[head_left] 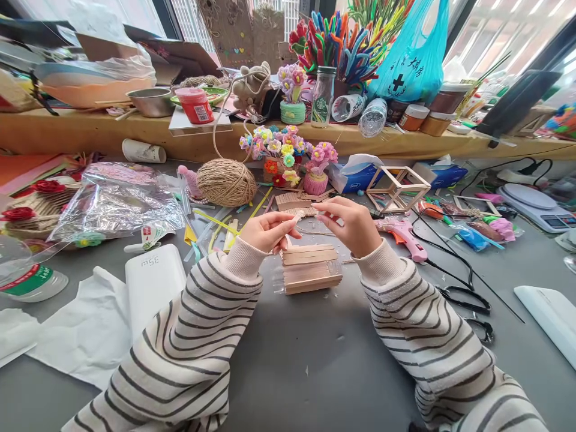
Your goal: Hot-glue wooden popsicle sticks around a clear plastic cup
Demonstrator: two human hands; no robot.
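My left hand (269, 231) and my right hand (351, 225) are raised together over the grey table, each pinching one end of a thin wooden craft stick (306, 214) held level between them. Both sleeves are cream with dark stripes. Right under the hands lies a stack of wooden sticks in a clear wrapper (309, 267). More loose sticks (294, 204) lie just beyond the fingers. A ball of jute twine (226, 182) sits behind my left hand.
A pink glue gun (402, 233) with a black cable and scissors (468, 300) lie to the right. A wooden stick cube frame (396, 189), small yarn flower pots (288, 157), a white power bank (153, 282), plastic bags (117, 204) and a scale (537, 204) crowd the table.
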